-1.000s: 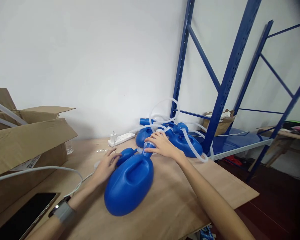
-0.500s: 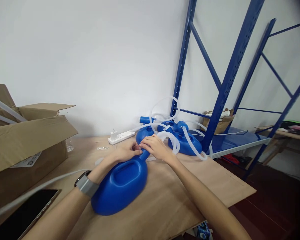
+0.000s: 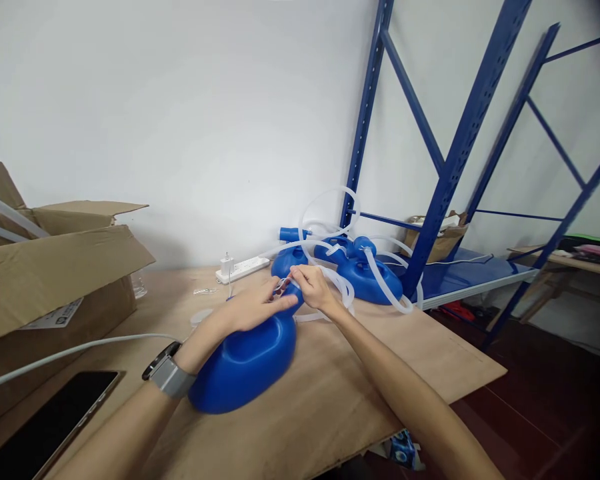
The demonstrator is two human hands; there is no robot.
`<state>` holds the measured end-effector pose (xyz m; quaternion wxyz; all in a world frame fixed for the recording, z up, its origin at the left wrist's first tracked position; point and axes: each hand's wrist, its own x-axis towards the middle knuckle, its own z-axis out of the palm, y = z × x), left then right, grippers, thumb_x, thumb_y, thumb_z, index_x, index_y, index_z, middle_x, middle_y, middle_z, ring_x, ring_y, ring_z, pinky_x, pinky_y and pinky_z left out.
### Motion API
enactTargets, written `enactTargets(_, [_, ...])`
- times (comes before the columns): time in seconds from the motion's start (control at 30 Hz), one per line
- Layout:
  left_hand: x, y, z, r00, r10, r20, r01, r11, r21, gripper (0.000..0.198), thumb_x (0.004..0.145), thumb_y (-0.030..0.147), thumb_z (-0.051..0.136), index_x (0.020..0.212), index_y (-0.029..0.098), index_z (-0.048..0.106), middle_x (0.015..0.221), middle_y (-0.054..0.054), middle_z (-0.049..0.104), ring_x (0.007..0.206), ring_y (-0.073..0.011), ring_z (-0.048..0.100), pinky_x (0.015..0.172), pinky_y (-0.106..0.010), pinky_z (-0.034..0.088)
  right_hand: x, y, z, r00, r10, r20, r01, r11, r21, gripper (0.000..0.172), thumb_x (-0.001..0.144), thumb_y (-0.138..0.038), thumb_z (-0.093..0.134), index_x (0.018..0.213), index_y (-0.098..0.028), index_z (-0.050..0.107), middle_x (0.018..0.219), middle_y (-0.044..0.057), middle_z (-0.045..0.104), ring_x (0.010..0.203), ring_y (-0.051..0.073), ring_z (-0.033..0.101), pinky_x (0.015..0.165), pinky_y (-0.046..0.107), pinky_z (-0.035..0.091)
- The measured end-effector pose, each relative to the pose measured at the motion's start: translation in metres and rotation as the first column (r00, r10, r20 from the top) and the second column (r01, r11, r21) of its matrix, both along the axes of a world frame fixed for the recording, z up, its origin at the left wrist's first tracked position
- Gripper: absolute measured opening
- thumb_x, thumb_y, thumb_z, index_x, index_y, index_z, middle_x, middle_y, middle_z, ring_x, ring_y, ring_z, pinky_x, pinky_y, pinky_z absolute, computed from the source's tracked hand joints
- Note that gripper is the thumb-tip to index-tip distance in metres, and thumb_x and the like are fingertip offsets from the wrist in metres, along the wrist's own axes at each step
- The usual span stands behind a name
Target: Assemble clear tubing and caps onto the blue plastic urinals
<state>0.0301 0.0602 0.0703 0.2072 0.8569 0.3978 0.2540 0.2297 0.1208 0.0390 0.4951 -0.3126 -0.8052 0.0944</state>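
A blue plastic bottle with a moulded handle lies on its side on the table in front of me, its neck pointing away. My left hand rests over the bottle's neck end, its thumb along the neck and its fingers curled round the far side. At the mouth of the neck, my right hand is closed in a pinch on a thin whitish strip. The strip loops between both hands; its exact kind is hard to make out. A clear hose coils just behind my right hand.
More blue bottles with clear hoses stand at the back by the blue rack. A power strip lies near the wall. An open cardboard box and a phone are on the left. The table edge is at right.
My left hand has flattened further over the bottle, covering more of its handle. My right hand has drawn into a tighter pinch, and the thin strip now shows between the hands.
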Motion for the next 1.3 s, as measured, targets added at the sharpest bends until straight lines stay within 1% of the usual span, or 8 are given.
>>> enactTargets(0.1, [0.0, -0.005, 0.0, 0.989, 0.014, -0.149, -0.018, 1.0, -0.025, 0.085, 0.075, 0.07, 0.069, 0.141, 0.022, 0.047, 0.128, -0.014, 0.066, 0.112, -0.0344, 0.063, 0.095, -0.045, 0.048, 0.011, 0.01, 0.002, 0.973, 0.006, -0.231, -0.052, 0.98, -0.193, 0.062, 0.099, -0.061, 0.042, 0.062, -0.018, 0.068, 0.065, 0.007, 0.07, 0.063, 0.022, 0.065, 0.067, 0.033, 0.046])
enactTargets(0.2, [0.0, -0.005, 0.001, 0.973, 0.02, -0.232, -0.036, 0.997, -0.062, 0.09, 0.076, 0.065, 0.07, 0.149, 0.022, 0.043, 0.136, -0.016, 0.064, 0.121, -0.0387, 0.06, 0.101, -0.049, 0.046, 0.028, 0.02, 0.002, 0.922, -0.022, -0.387, -0.125, 0.929, -0.348, 0.067, 0.092, -0.072, 0.045, 0.06, -0.017, 0.066, 0.062, 0.009, 0.068, 0.059, 0.022, 0.063, 0.062, 0.034, 0.048])
enactTargets(0.4, [-0.003, -0.004, 0.0, 0.977, 0.033, -0.21, -0.048, 0.997, -0.068, 0.092, 0.075, 0.063, 0.073, 0.152, 0.021, 0.043, 0.135, -0.016, 0.065, 0.12, -0.038, 0.063, 0.101, -0.048, 0.048, 0.034, 0.017, -0.001, 0.986, 0.046, -0.162, -0.073, 0.983, -0.167, 0.048, 0.096, -0.062, 0.05, 0.096, -0.021, 0.074, 0.105, 0.008, 0.074, 0.105, 0.026, 0.066, 0.099, 0.04, 0.047])
enactTargets(0.53, [-0.005, -0.003, -0.003, 0.992, -0.018, -0.125, 0.013, 0.999, -0.041, 0.086, 0.075, 0.06, 0.075, 0.149, 0.025, 0.048, 0.134, -0.013, 0.067, 0.117, -0.0339, 0.065, 0.098, -0.044, 0.05, 0.04, 0.007, 0.004, 0.961, -0.081, -0.263, 0.079, 0.997, -0.018, 0.042, 0.102, -0.054, 0.043, 0.102, -0.021, 0.069, 0.106, 0.009, 0.071, 0.104, 0.026, 0.065, 0.097, 0.039, 0.049])
enactTargets(0.7, [-0.007, -0.004, -0.001, 0.994, -0.025, -0.108, 0.019, 0.998, -0.055, 0.089, 0.074, 0.057, 0.076, 0.151, 0.024, 0.046, 0.134, -0.013, 0.067, 0.115, -0.0335, 0.066, 0.098, -0.044, 0.051, 0.054, 0.0, -0.006, 0.996, 0.014, 0.084, -0.019, 0.998, 0.056, 0.033, 0.101, -0.047, 0.052, 0.119, -0.023, 0.067, 0.119, 0.01, 0.07, 0.113, 0.027, 0.064, 0.102, 0.043, 0.047])
enactTargets(0.9, [-0.01, -0.01, 0.006, 0.984, 0.009, -0.18, -0.028, 0.995, -0.099, 0.092, 0.075, 0.059, 0.075, 0.152, 0.02, 0.046, 0.14, -0.014, 0.064, 0.125, -0.0336, 0.062, 0.105, -0.043, 0.048, 0.048, 0.022, -0.032, 0.997, -0.04, 0.069, 0.049, 0.989, -0.142, 0.039, 0.104, -0.044, 0.042, 0.129, -0.023, 0.064, 0.127, 0.01, 0.069, 0.116, 0.027, 0.064, 0.105, 0.046, 0.047])
enactTargets(1.07, [-0.013, -0.01, 0.005, 0.989, -0.008, -0.149, -0.01, 0.993, -0.115, 0.092, 0.074, 0.06, 0.075, 0.153, 0.023, 0.045, 0.139, -0.013, 0.065, 0.124, -0.0332, 0.063, 0.104, -0.043, 0.048, 0.053, 0.029, -0.039, 0.992, 0.117, 0.056, -0.089, 0.928, -0.361, 0.045, 0.102, -0.048, 0.047, 0.14, -0.027, 0.059, 0.144, 0.008, 0.061, 0.133, 0.027, 0.056, 0.113, 0.045, 0.043])
enactTargets(1.3, [-0.015, -0.013, 0.008, 0.991, -0.055, -0.119, 0.043, 0.993, -0.106, 0.082, 0.074, 0.053, 0.077, 0.148, 0.029, 0.051, 0.131, -0.008, 0.07, 0.118, -0.0323, 0.065, 0.1, -0.043, 0.05, 0.059, 0.023, -0.041, 0.956, 0.241, 0.167, -0.155, 0.898, -0.411, 0.059, 0.089, -0.041, 0.069, 0.145, -0.028, 0.055, 0.149, 0.011, 0.056, 0.136, 0.029, 0.053, 0.115, 0.052, 0.039])
